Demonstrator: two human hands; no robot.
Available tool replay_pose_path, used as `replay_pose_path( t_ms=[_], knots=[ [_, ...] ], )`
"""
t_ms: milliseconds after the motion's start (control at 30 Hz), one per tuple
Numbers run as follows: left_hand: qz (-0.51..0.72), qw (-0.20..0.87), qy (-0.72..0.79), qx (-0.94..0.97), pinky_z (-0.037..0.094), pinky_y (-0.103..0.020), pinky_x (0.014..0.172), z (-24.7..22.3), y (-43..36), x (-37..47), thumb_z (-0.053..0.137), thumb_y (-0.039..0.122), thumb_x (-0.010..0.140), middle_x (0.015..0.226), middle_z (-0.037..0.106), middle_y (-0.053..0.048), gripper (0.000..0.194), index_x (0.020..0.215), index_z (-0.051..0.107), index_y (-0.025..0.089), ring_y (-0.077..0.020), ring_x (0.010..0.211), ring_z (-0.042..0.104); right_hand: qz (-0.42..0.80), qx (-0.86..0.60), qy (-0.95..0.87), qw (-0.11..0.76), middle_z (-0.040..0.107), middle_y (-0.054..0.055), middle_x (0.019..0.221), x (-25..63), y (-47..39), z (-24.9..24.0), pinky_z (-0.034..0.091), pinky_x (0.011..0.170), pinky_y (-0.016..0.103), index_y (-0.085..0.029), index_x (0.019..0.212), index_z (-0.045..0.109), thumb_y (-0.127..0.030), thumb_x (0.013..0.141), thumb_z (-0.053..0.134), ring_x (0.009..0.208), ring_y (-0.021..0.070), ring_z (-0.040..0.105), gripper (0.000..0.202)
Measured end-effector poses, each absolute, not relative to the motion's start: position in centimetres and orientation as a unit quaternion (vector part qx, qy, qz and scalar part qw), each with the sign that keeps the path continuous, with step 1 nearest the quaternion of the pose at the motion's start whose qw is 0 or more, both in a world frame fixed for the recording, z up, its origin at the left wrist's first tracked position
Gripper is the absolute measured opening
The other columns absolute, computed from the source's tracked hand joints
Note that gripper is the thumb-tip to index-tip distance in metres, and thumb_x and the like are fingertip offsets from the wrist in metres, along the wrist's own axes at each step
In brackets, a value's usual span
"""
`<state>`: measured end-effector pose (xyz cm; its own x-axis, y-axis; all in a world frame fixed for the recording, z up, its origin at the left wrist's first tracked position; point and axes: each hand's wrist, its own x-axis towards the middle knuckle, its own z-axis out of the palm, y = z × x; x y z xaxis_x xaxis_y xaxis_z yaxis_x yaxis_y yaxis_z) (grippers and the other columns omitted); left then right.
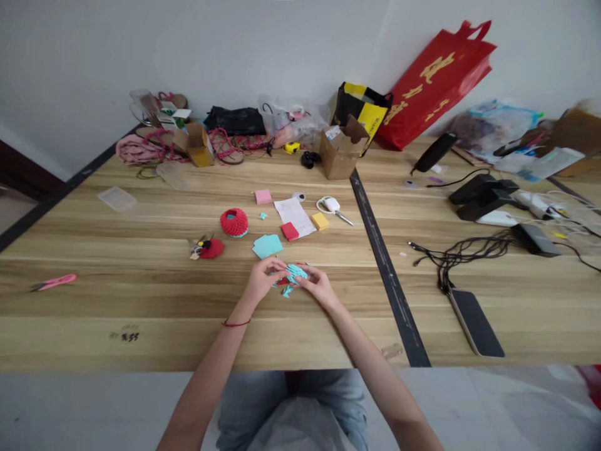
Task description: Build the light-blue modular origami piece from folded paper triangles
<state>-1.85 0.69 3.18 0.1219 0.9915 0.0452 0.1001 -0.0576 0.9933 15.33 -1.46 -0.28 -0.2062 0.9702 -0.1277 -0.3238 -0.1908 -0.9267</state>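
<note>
Between my two hands is a light-blue cluster of folded paper pieces, low over the table. My right hand grips its right side, fingers curled round it. The fingers of my left hand are pinched at its left side; whether a separate small piece is between them is too small to tell. Loose light-blue folded pieces and a bit of red lie just below. Light-blue paper sheets are spread beyond my left hand. A round red folded-paper basket shape with a light-blue base stands farther left.
Red, yellow and pink paper pads surround a white sheet. Pink-handled snips lie far left. A black strip crosses the table; cables and a power bank lie right. Bags and boxes line the wall.
</note>
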Motion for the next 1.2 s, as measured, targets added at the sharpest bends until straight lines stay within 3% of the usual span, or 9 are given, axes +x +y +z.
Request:
replay_pose_path(
  t_ms=[400, 667, 767, 1000, 1200],
  knots=[
    [0.458, 0.482, 0.5, 0.556, 0.05, -0.024, 0.06, 3.3, 0.6, -1.8, 0.076, 0.025, 0.061, 0.063, 0.069, -0.002, 0.018, 0.071, 0.065, 0.017, -0.0154, 0.06, 0.064, 0.674, -0.387, -0.407, 0.479, 0.071, 0.004, 0.098, 15.2, -1.6, 0.9, 0.059, 0.07, 0.037, -0.022, 0.101, 0.067, -0.039, 0.063, 0.077, 0.075, 0.0205, 0.069, 0.043],
    [0.487, 0.456, 0.494, 0.557, 0.051, -0.029, 0.075, 3.0, 0.6, -1.9, 0.067, 0.034, 0.075, 0.082, 0.071, -0.007, 0.019, 0.08, 0.066, 0.016, -0.019, 0.079, 0.067, 0.715, -0.36, -0.356, 0.482, 0.072, 0.003, 0.087, 15.5, -1.4, 0.8, 0.057, 0.065, 0.033, -0.021, 0.103, 0.063, -0.044, 0.069, 0.073, 0.066, 0.0189, 0.069, 0.042],
    [0.487, 0.417, 0.495, 0.587, 0.049, -0.03, 0.079, 2.6, 0.7, -2.1, 0.058, 0.035, 0.083, 0.088, 0.071, -0.008, 0.021, 0.086, 0.065, 0.016, -0.0192, 0.085, 0.066, 0.725, -0.352, -0.324, 0.494, 0.071, 0.003, 0.086, 15.6, -1.3, 0.5, 0.055, 0.066, 0.032, -0.02, 0.1, 0.064, -0.043, 0.067, 0.074, 0.064, 0.0171, 0.067, 0.041],
    [0.4, 0.24, 0.474, 0.747, 0.044, -0.034, 0.082, 2.8, 0.7, -2.2, 0.055, 0.029, 0.086, 0.084, 0.067, -0.006, 0.014, 0.084, 0.066, 0.02, -0.0204, 0.087, 0.057, 0.712, -0.372, -0.296, 0.517, 0.069, 0.002, 0.083, 15.8, -1.1, 0.1, 0.049, 0.059, 0.025, -0.02, 0.093, 0.065, -0.038, 0.064, 0.078, 0.061, 0.0124, 0.06, 0.037],
    [0.329, 0.202, 0.437, 0.813, 0.043, -0.037, 0.081, 2.6, 0.8, -2.3, 0.05, 0.017, 0.087, 0.084, 0.067, -0.006, 0.018, 0.086, 0.068, 0.021, -0.0212, 0.086, 0.054, 0.707, -0.371, -0.281, 0.532, 0.07, 0.003, 0.086, 16.1, -0.9, -0.2, 0.049, 0.06, 0.027, -0.021, 0.09, 0.065, -0.038, 0.068, 0.075, 0.062, 0.0135, 0.06, 0.03]
  ],
)
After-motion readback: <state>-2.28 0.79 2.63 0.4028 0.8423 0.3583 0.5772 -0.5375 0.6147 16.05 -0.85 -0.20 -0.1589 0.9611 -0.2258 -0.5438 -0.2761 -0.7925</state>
